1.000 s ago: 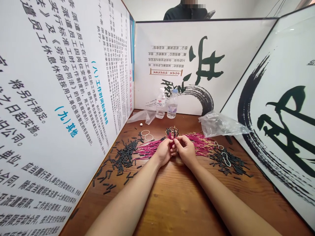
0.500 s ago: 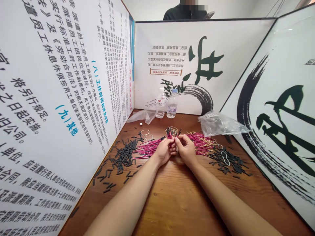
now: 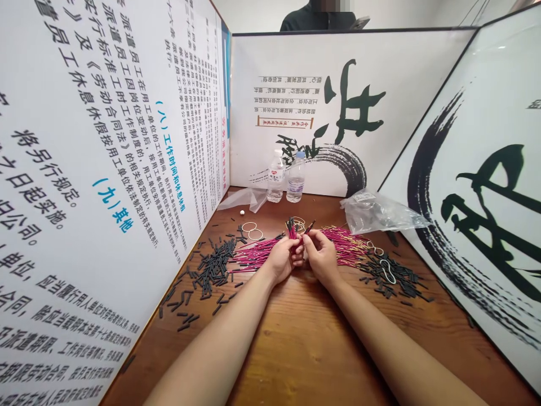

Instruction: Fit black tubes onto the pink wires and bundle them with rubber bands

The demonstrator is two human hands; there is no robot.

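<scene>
My left hand (image 3: 282,260) is closed round a small bundle of thin magenta rods (image 3: 291,228), whose black ends point up and away from me. Close beside it, my right hand (image 3: 323,256) pinches a thin black-tipped rod (image 3: 311,225) between thumb and fingers. The two hands nearly meet over the middle of the table. More magenta rods (image 3: 253,256) lie to the left, several with black ends. Another pile of magenta rods (image 3: 349,246), with pale tan ends, spreads beyond my right hand. My fingers hide the lower parts of the held rods.
Short black tubes (image 3: 215,266) are scattered at left, with more black tubes (image 3: 393,274) at right. Rubber bands (image 3: 255,234), two water bottles (image 3: 295,179) and a clear plastic bag (image 3: 376,213) lie or stand farther back. Printed panels (image 3: 296,56) wall the table; a person (image 3: 319,21) is behind.
The black-tipped rod in my right hand now sticks up more clearly, leaning right. Both hands stay almost in place, and the view has shifted slightly.
</scene>
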